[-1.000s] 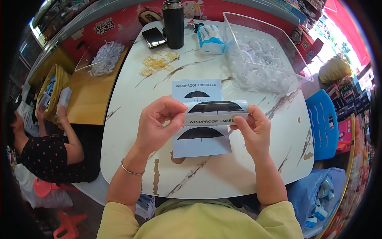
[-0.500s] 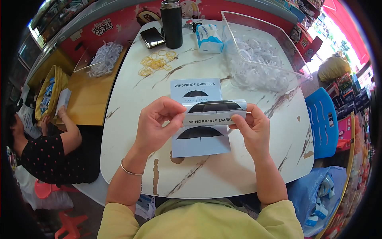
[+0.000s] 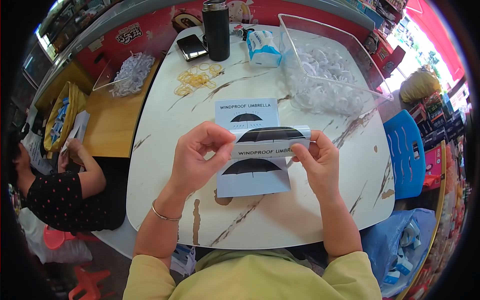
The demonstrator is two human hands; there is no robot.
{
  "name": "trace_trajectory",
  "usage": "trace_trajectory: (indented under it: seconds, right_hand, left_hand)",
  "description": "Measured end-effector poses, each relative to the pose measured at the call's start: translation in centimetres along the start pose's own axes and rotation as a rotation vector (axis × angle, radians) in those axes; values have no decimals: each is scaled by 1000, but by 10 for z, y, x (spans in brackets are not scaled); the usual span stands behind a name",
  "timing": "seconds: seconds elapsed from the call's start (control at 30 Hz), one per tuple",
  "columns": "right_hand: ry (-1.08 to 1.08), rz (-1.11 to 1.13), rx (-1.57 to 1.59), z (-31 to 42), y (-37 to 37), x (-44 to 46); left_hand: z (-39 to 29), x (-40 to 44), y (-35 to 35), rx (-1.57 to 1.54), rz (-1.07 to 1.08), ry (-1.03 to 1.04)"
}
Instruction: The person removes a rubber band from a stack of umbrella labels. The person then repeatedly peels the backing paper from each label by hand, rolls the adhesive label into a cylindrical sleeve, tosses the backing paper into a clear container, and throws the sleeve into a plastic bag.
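A rolled umbrella leaflet, printed "WINDPROOF UMBRELLA" with a black umbrella, is held level above the table. My left hand pinches its left end between thumb and fingers. At the right end my right hand grips it, thumb in front. Beneath lies a flat stack of similar leaflets, its middle hidden by the roll.
The marble-patterned table bears yellow rubber bands, a phone, a black bottle, a blue-white packet and a clear bin of white rings. A co-worker sits left; a blue chair stands right.
My hands and the rolled leaflet have hardly moved. At the left, the co-worker's hands and the white paper in them have shifted.
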State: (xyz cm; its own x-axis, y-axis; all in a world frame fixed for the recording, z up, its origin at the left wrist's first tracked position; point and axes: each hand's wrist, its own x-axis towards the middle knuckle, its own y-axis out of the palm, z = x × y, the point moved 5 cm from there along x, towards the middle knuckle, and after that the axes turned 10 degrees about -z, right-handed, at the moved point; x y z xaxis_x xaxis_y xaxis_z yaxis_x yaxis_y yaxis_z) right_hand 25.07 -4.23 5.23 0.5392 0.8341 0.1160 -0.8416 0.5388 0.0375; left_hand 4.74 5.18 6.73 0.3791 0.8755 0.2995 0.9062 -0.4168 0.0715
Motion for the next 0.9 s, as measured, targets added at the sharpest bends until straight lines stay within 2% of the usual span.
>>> trace_trajectory:
  seconds: [0.57,0.67,0.77,0.87,0.9]
  right_hand:
    - [-92,-35,9,2,0,-2]
    - [-236,-80,-160,6,-6,2]
    - [-91,-39,51,-1,-2,2]
    - [-30,-83,52,-1,-1,-1]
    - [-91,-92,39,1,1,-1]
  left_hand:
    - [-10,-3,3,127,-21,264]
    - [-13,-5,6,181,-27,340]
    - [-18,-9,11,209,-13,417]
    - [-21,-14,20,233,6,473]
    - [-22,-17,23,243,11,487]
